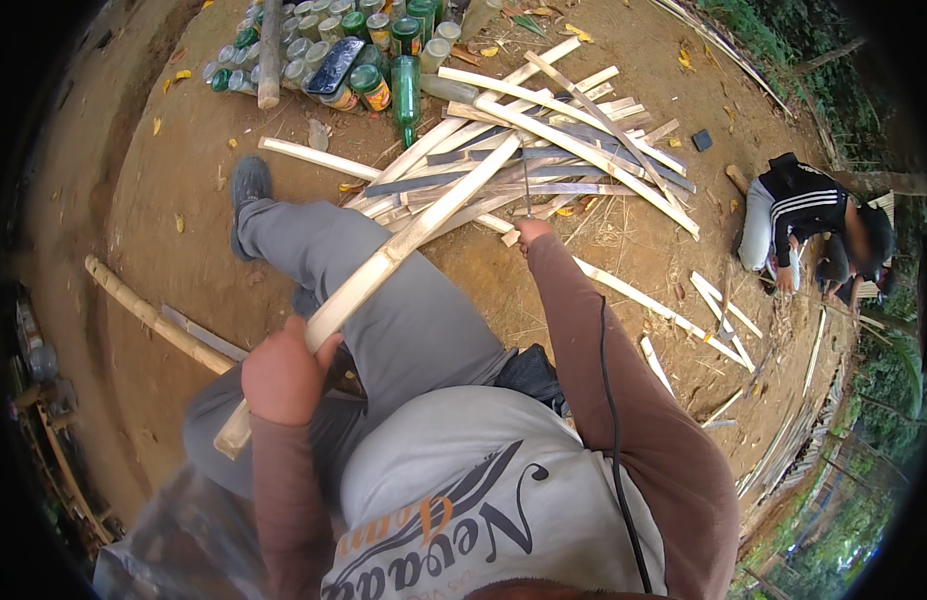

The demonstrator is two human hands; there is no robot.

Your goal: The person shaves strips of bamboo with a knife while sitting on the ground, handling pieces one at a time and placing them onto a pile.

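My left hand is closed around the lower part of a long, pale split bamboo strip. The strip slants up across my bent leg, and its far end lies over a pile of other bamboo strips. Some in the pile are pale, others dark-skinned. In front of me, at the near edge of the pile, my right hand grips a knife. Its thin blade points away from me, close to the far end of the held strip. I cannot tell whether blade and strip touch.
Upturned glass bottles stand at the far left, with a black phone on them and a wooden pole beside. A bamboo pole lies left. Another person crouches at right. Loose strips lie between us.
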